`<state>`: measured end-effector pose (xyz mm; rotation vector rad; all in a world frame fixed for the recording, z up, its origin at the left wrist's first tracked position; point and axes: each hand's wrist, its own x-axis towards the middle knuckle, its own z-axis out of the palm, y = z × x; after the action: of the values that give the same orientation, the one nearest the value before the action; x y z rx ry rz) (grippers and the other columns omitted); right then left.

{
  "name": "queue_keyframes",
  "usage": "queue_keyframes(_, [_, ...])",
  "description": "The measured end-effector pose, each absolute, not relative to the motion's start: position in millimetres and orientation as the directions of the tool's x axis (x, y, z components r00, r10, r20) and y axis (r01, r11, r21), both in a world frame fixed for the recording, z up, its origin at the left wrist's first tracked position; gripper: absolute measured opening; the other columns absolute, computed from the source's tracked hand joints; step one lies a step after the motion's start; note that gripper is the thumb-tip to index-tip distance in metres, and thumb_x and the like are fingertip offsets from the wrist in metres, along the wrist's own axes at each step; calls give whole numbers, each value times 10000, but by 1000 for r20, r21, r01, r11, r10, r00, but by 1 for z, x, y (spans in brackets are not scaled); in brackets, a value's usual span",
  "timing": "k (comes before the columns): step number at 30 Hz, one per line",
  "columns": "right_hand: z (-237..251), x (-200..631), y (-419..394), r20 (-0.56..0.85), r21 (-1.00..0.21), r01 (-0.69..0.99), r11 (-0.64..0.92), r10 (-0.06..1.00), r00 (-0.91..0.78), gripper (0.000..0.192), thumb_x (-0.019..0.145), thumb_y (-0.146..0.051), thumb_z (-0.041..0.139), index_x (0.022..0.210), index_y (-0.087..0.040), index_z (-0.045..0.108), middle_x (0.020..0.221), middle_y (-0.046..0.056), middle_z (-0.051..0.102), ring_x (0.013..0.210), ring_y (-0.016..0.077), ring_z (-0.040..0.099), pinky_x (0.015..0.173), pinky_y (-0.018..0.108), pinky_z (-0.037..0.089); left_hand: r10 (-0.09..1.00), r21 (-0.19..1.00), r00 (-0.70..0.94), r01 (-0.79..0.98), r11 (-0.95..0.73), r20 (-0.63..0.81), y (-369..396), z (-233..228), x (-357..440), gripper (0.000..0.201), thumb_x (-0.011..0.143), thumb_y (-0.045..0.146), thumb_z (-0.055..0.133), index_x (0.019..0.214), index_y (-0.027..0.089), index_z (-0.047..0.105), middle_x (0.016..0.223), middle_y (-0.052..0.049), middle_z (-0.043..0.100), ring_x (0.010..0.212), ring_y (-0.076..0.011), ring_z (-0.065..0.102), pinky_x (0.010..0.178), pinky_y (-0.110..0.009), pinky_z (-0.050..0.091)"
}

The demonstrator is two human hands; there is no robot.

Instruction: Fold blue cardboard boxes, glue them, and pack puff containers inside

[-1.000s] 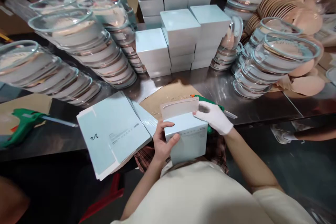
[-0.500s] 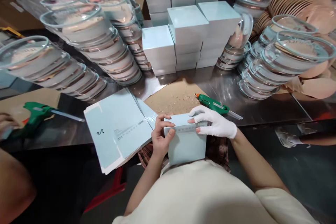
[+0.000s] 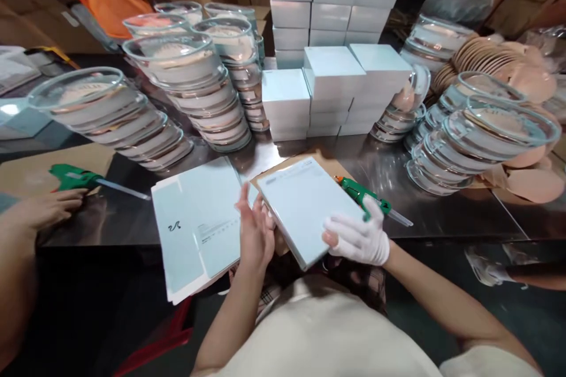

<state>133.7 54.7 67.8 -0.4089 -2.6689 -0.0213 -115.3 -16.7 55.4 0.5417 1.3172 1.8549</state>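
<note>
A pale blue cardboard box is tilted in front of me, a line of small print along its far edge. My right hand, in a white glove with some fingertips bare, grips the box at its near right side. Bare and with fingers stretched apart, my left hand is by the box's left edge; I cannot tell whether it touches. To its left lies a stack of flat pale blue card sheets with a black squiggle mark. A green glue gun lies beyond my right hand, its glue stick poking out.
Closed white boxes stand piled at the back. Stacks of glass dishes rise on the left, more glass dishes on the right beside tan discs. At left, another person's hand is by a second green glue gun.
The box has turned and tipped, now showing a broad plain face. My left hand has let go and opened. The other person's hand has moved right, and the view has shifted.
</note>
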Motion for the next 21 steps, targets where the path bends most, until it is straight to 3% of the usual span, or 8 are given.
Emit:
queue_keyframes(2, [102,108,89,492,4,327,945,283,-823,318,947,-522,728,1244,-419,680,1257,-21,764,1250,281,692,1320,725,138,744,937,-668,-260,-232,-1,-23,62,-117,912,875,962,289,1644,487,168,1633,-137,471,1468,-272,551,888,-365,628])
queue_keyframes(4, [143,67,129,524,74,388,919,295,-799,386,1009,-450,652,1380,-352,622,1424,31,685,1405,295,594,1356,665,98,684,951,-720,-114,-286,120,-32,65,-117,932,877,957,293,1656,502,59,1730,-138,320,1614,-277,360,1039,-447,591])
queue_keyframes(7, [196,-7,190,497,148,521,840,392,-774,515,1055,-287,537,1555,-181,476,1606,143,515,1530,348,440,1344,639,151,643,945,-720,58,-321,263,-49,66,-118,911,897,902,419,1647,465,141,1678,-173,381,1613,-318,352,1109,-540,544])
queue_keyframes(10, [216,-63,240,453,170,600,782,478,-752,596,1034,-192,523,1588,-31,376,1634,233,425,1522,407,393,1288,618,262,570,915,-723,238,-325,391,-66,68,-138,861,908,768,599,1609,394,267,1598,-191,465,1546,-339,445,1114,-550,531])
queue_keyframes(12, [212,-78,262,407,167,638,751,537,-739,604,1023,-173,524,1581,5,375,1620,260,423,1490,433,417,1248,613,319,520,902,-739,393,-182,427,-79,71,-167,893,877,689,699,1595,331,308,1571,-198,498,1497,-343,499,1152,-550,494])
queue_keyframes(15, [194,-77,280,368,175,638,750,551,-749,595,1006,-157,521,1572,-6,417,1564,270,474,1424,436,483,1183,583,389,475,785,-812,522,333,339,-96,76,-225,892,863,682,684,1566,192,434,1532,-241,555,1469,-408,518,1228,-601,395])
queue_keyframes(18, [181,-71,285,408,180,611,771,507,-760,563,1014,-138,456,1565,-19,437,1488,273,528,1373,414,517,1139,575,409,457,576,-887,409,707,68,-105,73,-272,982,889,760,559,1581,69,461,1570,-327,516,1491,-530,464,1202,-686,388])
queue_keyframes(21, [173,-77,284,457,136,662,737,545,-702,509,1045,-130,351,1526,-27,481,1416,275,568,1321,399,551,1101,591,428,395,449,-912,307,839,-114,-105,62,-293,1122,866,829,516,1642,34,357,1615,-347,465,1468,-576,476,1135,-710,447])
